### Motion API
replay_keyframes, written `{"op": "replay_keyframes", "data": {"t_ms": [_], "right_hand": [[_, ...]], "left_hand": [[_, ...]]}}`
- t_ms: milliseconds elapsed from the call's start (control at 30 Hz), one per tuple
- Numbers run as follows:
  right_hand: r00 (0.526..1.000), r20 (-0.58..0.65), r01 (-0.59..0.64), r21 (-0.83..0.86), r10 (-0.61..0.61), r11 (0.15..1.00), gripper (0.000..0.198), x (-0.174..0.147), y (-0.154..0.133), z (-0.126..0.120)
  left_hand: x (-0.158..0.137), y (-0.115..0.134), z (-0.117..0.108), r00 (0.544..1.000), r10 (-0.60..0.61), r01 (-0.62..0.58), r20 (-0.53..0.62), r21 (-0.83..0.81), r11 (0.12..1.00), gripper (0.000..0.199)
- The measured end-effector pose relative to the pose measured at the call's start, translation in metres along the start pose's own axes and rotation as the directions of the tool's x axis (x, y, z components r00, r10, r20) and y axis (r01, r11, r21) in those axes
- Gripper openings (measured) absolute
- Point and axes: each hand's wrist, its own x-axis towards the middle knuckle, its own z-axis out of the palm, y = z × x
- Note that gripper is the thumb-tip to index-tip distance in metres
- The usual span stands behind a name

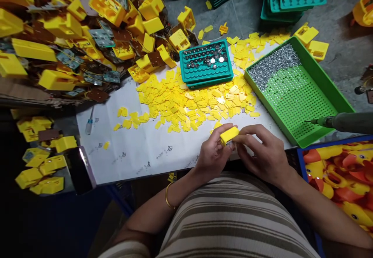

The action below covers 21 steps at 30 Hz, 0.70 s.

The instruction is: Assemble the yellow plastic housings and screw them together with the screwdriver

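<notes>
My left hand [215, 149] is closed around a small yellow plastic case [229, 135], held close in front of my body above the table's near edge. From the other side my right hand [262, 151] reaches in, its fingertips pinched at the right end of the case. Whether something small sits between those fingertips is hidden. Beyond the hands spreads a heap of flat yellow plastic pieces [186, 110]. On top of it rests a green tray [208, 73] of round dark parts, with a few shiny silver discs among them.
A green perforated basket [294, 106] holds many small metal screws. An electric screwdriver [340, 122] juts over it from the right. Yellow cases and circuit boards fill a cardboard box [35, 96] at left. A small screwdriver [89, 124] and a phone [79, 170] lie left; toy ducks [344, 176] lie right.
</notes>
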Motion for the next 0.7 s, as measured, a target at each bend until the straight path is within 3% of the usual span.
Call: {"op": "replay_keyframes", "data": {"t_ms": [100,200,300,467,567,700], "right_hand": [[0.997,-0.072,0.008,0.135,0.002,0.991,0.024,-0.006,0.001,-0.002],[0.983,-0.133,-0.082,0.275,0.123,0.958,0.03,-0.007,0.001,0.001],[0.967,-0.047,-0.207,0.422,0.249,0.883,0.032,-0.003,0.003,0.007],[0.948,0.079,-0.301,0.542,0.309,0.784,0.017,0.004,0.006,0.012],[0.933,0.127,-0.343,0.597,0.337,0.725,0.012,0.006,0.007,0.013],[0.927,0.098,-0.347,0.585,0.361,0.733,0.011,0.005,0.007,0.016]], "left_hand": [[0.0,0.005,-0.001,0.999,0.017,-0.015,0.039,-0.035,0.999,0.043],[0.002,0.007,-0.002,0.998,-0.022,0.026,0.067,-0.062,0.998,0.045],[0.004,0.005,0.0,0.996,-0.053,0.057,0.072,-0.048,0.997,0.05],[0.005,0.002,0.001,0.996,-0.072,0.072,0.048,-0.01,0.997,0.052],[0.005,0.001,0.0,0.985,-0.128,0.139,0.113,-0.091,0.986,0.054],[0.006,-0.001,0.0,0.966,-0.204,0.238,0.16,-0.231,0.943,0.055]]}}
